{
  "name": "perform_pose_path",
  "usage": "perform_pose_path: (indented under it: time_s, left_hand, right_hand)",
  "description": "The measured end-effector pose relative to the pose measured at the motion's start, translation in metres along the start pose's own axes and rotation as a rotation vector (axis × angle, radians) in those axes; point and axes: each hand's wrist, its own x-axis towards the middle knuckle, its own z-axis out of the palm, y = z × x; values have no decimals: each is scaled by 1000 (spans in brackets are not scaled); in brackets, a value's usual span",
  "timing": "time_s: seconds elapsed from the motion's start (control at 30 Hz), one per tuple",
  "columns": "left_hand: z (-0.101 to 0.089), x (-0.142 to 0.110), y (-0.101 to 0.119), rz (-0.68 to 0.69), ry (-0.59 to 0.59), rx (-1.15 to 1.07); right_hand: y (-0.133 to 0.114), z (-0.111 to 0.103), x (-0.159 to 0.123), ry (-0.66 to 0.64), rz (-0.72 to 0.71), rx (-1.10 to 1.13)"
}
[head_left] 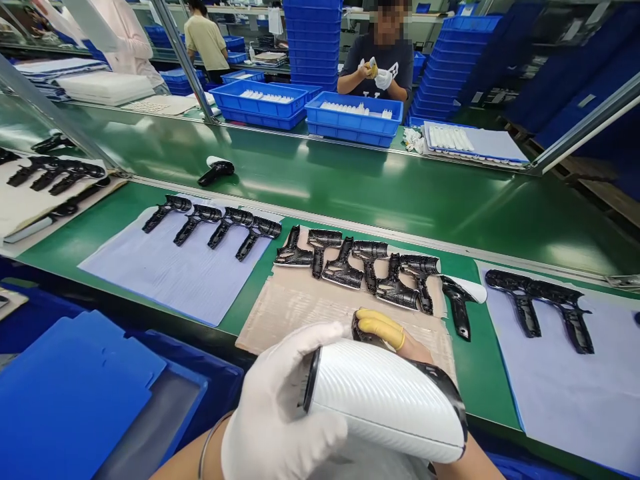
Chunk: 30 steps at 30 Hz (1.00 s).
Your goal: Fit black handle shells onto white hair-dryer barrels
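My left hand (280, 407), in a white glove, grips the near end of a white ribbed housing with a black rim (385, 400). My right hand (400, 340), with yellow finger cots on two fingers, wraps round the far side of the same housing. Just beyond my hands, several black gun-shaped half shells (360, 267) lie in a row on a brown cardboard sheet (295, 307). Most of my right hand is hidden behind the housing.
More black shells lie on a pale sheet (175, 267) at left and another (565, 360) at right. One assembled black-and-white unit (216, 171) sits on the green belt (380, 187). Blue bins (354, 120) and a seated person (381, 67) are across it. A blue tray (75, 393) is near left.
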Motion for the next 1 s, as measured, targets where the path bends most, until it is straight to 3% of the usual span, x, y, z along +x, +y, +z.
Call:
perform_pose_path:
  time_s: [0.17, 0.4, 0.67, 1.0]
  left_hand:
    - [0, -2, 1, -41, -37, -40]
    - [-3, -9, -5, -156, -37, -96]
    - [-2, -6, -5, -149, -52, -164]
    - [-8, -10, -12, -153, -74, -14]
  right_hand:
    - [1, -4, 4, -5, -91, -21]
    - [-5, 2, 16, 187, -232, -88]
    - [3, -11, 39, 270, -494, -231]
    - [-6, -25, 42, 292, -570, -288]
